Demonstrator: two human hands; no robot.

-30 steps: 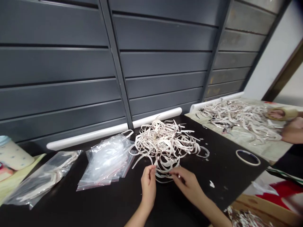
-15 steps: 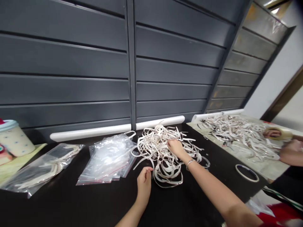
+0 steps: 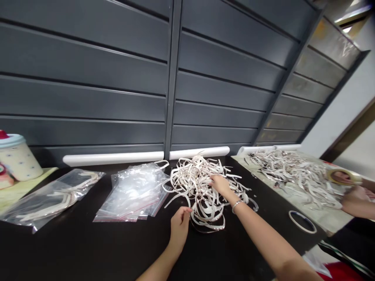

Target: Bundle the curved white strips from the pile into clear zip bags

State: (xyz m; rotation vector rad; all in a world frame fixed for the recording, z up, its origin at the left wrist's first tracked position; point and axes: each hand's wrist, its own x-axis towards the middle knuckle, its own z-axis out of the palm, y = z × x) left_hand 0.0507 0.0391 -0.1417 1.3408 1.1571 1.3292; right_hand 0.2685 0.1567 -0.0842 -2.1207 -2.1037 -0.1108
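Note:
A tangled heap of thin white strips [image 3: 202, 171] with pinkish-brown edges lies on the black table, many of them curled into loops. My right hand [image 3: 220, 185], with a bracelet at the wrist, reaches into the middle of the heap. Its fingers are closed on the strips there, and the fingertips are partly hidden. At the heap's near left edge is my left hand [image 3: 179, 226], its fingers curled and pressed together beside a looped strip. Whether anything sits between those fingertips is too small to make out.
Clear zip bags [image 3: 131, 191] are stacked left of the heap. Farther left lie a filled bag [image 3: 58, 195] and a spotted canister [image 3: 22, 158]. To the right are a tape ring [image 3: 302, 221], another strip pile [image 3: 304, 175] and a co-worker's hand [image 3: 356, 201] near a tape roll [image 3: 341, 176].
The view has tilted slightly. My left fingertips have shifted a little right, to the heap's edge. My right hand stays in the heap, its fingers slightly less bunched. The co-worker's hands have moved slightly.

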